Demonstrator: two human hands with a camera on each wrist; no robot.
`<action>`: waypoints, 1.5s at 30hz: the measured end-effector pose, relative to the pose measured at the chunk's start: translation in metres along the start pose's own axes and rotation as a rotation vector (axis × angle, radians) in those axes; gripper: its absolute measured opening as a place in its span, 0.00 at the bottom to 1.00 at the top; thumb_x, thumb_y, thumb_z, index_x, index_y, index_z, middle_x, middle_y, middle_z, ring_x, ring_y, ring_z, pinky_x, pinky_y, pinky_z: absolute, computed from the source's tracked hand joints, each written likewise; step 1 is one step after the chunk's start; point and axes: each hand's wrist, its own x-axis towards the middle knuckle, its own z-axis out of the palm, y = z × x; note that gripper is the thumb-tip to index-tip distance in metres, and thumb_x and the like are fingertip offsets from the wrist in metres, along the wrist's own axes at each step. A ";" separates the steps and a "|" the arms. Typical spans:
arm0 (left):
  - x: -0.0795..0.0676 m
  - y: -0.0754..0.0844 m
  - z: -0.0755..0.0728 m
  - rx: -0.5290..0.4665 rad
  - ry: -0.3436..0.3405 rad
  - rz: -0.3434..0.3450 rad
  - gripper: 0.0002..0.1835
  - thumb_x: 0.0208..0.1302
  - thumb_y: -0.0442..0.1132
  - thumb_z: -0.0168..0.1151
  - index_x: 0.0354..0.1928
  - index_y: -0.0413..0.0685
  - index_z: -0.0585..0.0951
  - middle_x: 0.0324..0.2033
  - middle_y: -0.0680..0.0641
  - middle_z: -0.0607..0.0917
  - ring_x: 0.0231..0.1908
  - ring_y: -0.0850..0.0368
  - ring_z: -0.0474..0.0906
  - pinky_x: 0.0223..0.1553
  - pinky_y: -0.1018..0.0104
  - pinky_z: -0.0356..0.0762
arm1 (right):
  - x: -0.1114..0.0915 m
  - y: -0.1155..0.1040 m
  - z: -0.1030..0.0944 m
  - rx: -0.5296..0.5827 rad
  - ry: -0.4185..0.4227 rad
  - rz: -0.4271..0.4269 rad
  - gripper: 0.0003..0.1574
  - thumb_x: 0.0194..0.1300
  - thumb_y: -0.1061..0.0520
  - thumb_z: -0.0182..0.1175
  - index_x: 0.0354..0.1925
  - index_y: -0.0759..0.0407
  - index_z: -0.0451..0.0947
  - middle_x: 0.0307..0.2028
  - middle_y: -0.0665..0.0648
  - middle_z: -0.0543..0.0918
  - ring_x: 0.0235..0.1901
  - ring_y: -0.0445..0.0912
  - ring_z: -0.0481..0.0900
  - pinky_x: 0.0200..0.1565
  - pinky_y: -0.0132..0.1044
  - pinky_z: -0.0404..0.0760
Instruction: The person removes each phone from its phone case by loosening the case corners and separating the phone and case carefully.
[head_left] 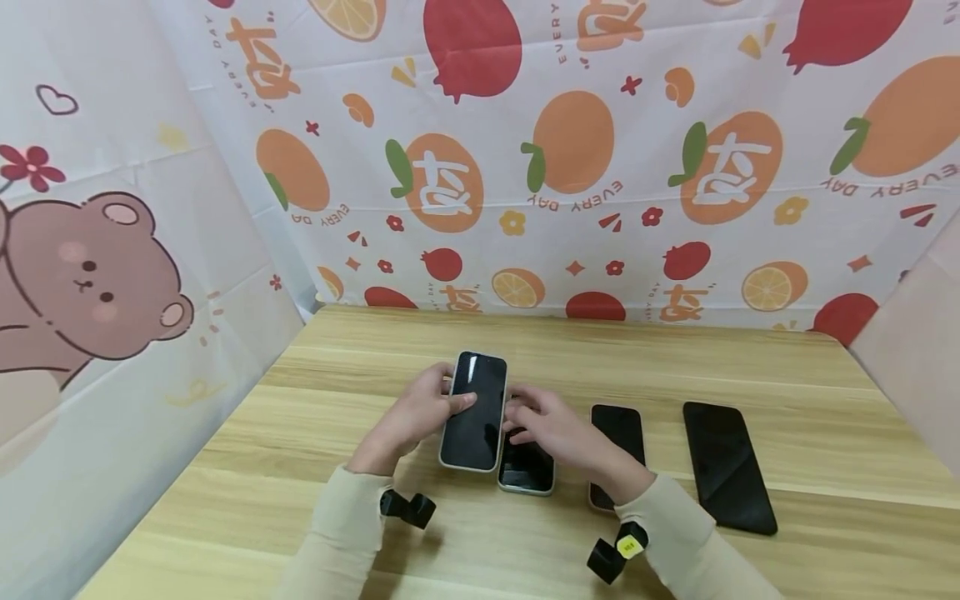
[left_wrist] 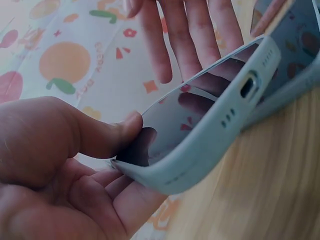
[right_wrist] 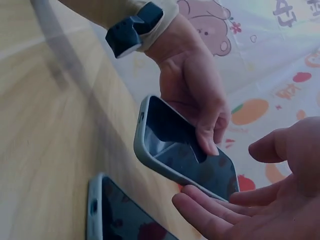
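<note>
My left hand (head_left: 418, 410) grips a smartphone (head_left: 480, 433) in a pale case by its left edge, thumb lying on the dark screen. The phone is raised off the table, and its charging port (left_wrist: 248, 86) shows in the left wrist view. At its opposite edge, my right hand (head_left: 558, 429) has its fingers loosely extended and thumb apart; in the right wrist view the fingertips (right_wrist: 192, 192) are at the phone's edge, though contact is hard to tell. A second cased smartphone (head_left: 527, 468) lies under the right hand, partly hidden by it.
Farther right on the wooden table (head_left: 300, 467) lie a third dark smartphone (head_left: 618, 429), partly covered by the right forearm, and a larger black phone (head_left: 729, 467). A fruit-print cloth (head_left: 645, 275) hangs behind the table, and a bear-print cloth (head_left: 112, 275) at the left.
</note>
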 end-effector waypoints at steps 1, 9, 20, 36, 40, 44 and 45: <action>0.001 0.001 0.003 -0.014 -0.013 0.003 0.19 0.70 0.35 0.59 0.59 0.36 0.68 0.42 0.37 0.82 0.32 0.55 0.83 0.35 0.61 0.84 | -0.002 0.001 -0.002 -0.002 0.019 0.002 0.33 0.78 0.54 0.45 0.74 0.63 0.53 0.60 0.66 0.75 0.53 0.52 0.80 0.56 0.44 0.82; 0.001 0.017 0.029 -0.118 -0.130 0.005 0.20 0.70 0.34 0.60 0.60 0.38 0.67 0.44 0.37 0.81 0.32 0.54 0.85 0.34 0.56 0.87 | -0.016 0.007 -0.027 0.072 0.114 0.009 0.37 0.78 0.52 0.47 0.77 0.51 0.45 0.61 0.67 0.72 0.50 0.52 0.79 0.55 0.46 0.82; 0.004 0.024 0.059 -0.209 -0.364 0.033 0.16 0.70 0.36 0.60 0.55 0.36 0.71 0.36 0.41 0.87 0.31 0.53 0.87 0.33 0.53 0.87 | -0.028 0.023 -0.056 0.219 0.123 -0.016 0.27 0.81 0.50 0.39 0.63 0.70 0.65 0.47 0.60 0.82 0.37 0.46 0.84 0.36 0.35 0.85; 0.003 0.027 0.063 -0.307 -0.486 0.051 0.19 0.74 0.35 0.54 0.62 0.35 0.68 0.35 0.48 0.85 0.35 0.57 0.85 0.39 0.56 0.86 | -0.035 0.031 -0.075 0.342 -0.042 -0.172 0.30 0.82 0.45 0.36 0.52 0.67 0.74 0.37 0.54 0.88 0.34 0.45 0.89 0.39 0.39 0.87; 0.002 0.027 0.061 -0.338 -0.500 0.064 0.17 0.75 0.34 0.52 0.60 0.34 0.68 0.33 0.49 0.85 0.34 0.60 0.84 0.35 0.61 0.85 | -0.034 0.030 -0.073 0.375 -0.039 -0.192 0.27 0.82 0.46 0.36 0.49 0.62 0.76 0.36 0.52 0.88 0.33 0.42 0.88 0.37 0.36 0.87; 0.004 0.027 0.060 -0.380 -0.528 0.072 0.14 0.75 0.33 0.50 0.58 0.34 0.68 0.31 0.52 0.85 0.31 0.62 0.83 0.31 0.66 0.83 | -0.035 0.028 -0.070 0.440 -0.028 -0.190 0.26 0.82 0.46 0.37 0.46 0.59 0.78 0.34 0.51 0.88 0.31 0.40 0.87 0.35 0.33 0.86; 0.004 0.026 0.060 -0.394 -0.536 0.074 0.14 0.75 0.33 0.50 0.57 0.34 0.68 0.30 0.52 0.85 0.31 0.62 0.83 0.31 0.66 0.83 | -0.035 0.027 -0.070 0.467 -0.025 -0.191 0.26 0.82 0.46 0.37 0.45 0.59 0.78 0.34 0.51 0.88 0.31 0.40 0.87 0.35 0.32 0.86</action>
